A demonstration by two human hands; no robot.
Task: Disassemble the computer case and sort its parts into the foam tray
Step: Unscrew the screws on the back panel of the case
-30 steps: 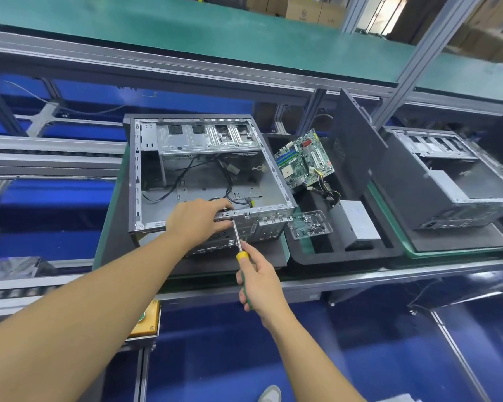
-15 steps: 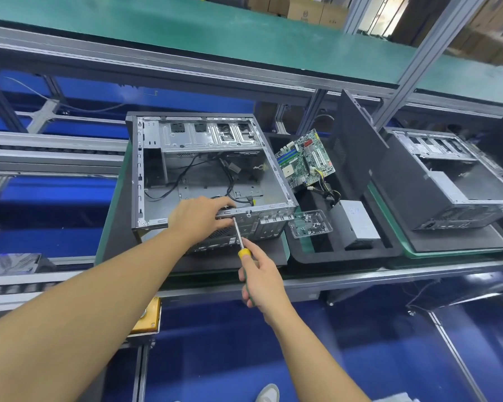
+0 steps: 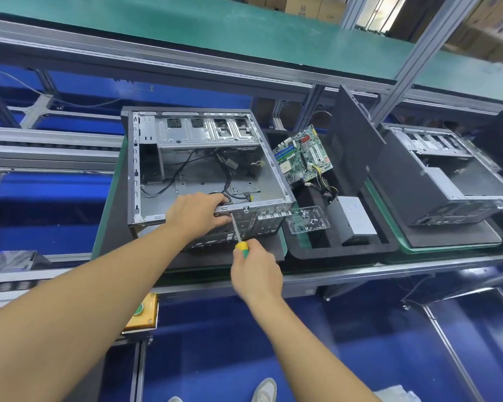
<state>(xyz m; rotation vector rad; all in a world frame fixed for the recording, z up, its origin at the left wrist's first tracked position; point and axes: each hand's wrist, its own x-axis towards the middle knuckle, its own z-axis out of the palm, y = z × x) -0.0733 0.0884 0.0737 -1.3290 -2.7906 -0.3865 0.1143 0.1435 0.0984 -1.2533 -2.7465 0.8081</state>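
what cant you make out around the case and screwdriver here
Head view:
- Tip of the screwdriver and its screw: too small, partly behind the left hand.
- What it grips: hidden behind the computer case rim.
- Screws in clear box: too small to count.
- second case: cut by right edge.

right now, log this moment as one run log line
phase: disassembly | left hand: grips computer case rear edge | right hand: holds screwdriver, tip at rear panel | motherboard: in foam tray

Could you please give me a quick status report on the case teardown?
Left hand grips computer case near rim. Right hand holds screwdriver, tip at near panel. Nothing blocks it.
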